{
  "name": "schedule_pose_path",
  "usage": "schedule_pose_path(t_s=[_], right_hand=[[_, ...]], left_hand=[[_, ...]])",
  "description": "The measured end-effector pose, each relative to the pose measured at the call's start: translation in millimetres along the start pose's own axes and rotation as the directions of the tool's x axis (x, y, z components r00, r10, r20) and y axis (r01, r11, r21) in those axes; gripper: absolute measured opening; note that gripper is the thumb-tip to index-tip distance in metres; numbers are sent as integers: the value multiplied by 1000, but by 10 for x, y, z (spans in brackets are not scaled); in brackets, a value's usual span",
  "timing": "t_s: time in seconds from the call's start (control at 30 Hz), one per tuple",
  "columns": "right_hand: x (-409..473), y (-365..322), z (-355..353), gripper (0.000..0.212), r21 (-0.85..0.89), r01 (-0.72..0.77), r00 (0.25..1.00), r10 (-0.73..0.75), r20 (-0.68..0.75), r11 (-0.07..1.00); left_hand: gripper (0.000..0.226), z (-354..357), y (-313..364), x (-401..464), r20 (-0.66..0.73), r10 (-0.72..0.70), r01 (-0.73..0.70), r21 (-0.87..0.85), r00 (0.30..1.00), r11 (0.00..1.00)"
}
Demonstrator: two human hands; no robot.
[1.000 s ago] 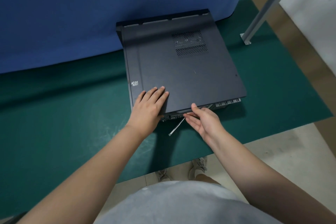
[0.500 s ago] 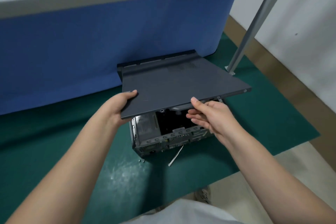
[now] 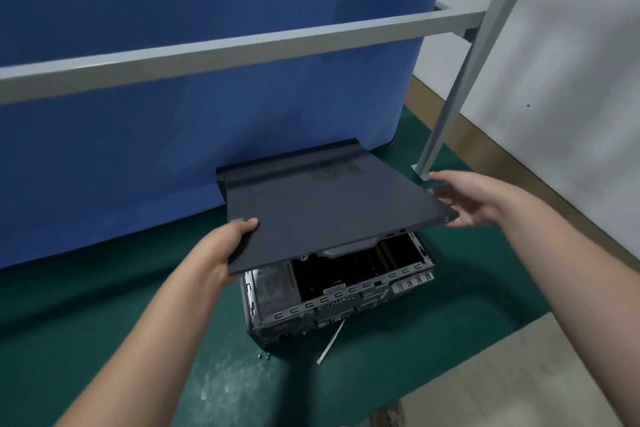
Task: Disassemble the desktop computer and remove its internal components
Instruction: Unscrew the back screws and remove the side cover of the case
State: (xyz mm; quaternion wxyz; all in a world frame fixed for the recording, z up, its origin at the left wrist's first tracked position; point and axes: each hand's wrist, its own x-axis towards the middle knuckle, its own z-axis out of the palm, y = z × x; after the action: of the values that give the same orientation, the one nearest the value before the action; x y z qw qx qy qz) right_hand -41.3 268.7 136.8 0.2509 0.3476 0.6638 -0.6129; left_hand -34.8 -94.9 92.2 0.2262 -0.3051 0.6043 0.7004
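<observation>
small sticker on side panel [image 3: 237, 219], label inside case [image 3: 273, 286], both unreadable

You've got a green mat [image 3: 104, 315] covering the table, a blue screen [image 3: 173, 28] standing along its far edge, and a grey metal frame [image 3: 242, 48] crossing in front; beige floor [image 3: 519, 374] and white wall [image 3: 571, 62] on your right.
</observation>
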Motion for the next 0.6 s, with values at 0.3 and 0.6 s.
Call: schedule_pose_path(t_s=[0.3,0.6], right_hand=[[494,293,249,66,-800,-12,795,-479,-371,599],[724,991,-799,58,-675,116,729,-525,-440,728]], left_hand=[[28,248,-314,-135,-186,442,-352,376,877,857],[20,1282,-564,-516,-136,631,-509,475,764,718]])
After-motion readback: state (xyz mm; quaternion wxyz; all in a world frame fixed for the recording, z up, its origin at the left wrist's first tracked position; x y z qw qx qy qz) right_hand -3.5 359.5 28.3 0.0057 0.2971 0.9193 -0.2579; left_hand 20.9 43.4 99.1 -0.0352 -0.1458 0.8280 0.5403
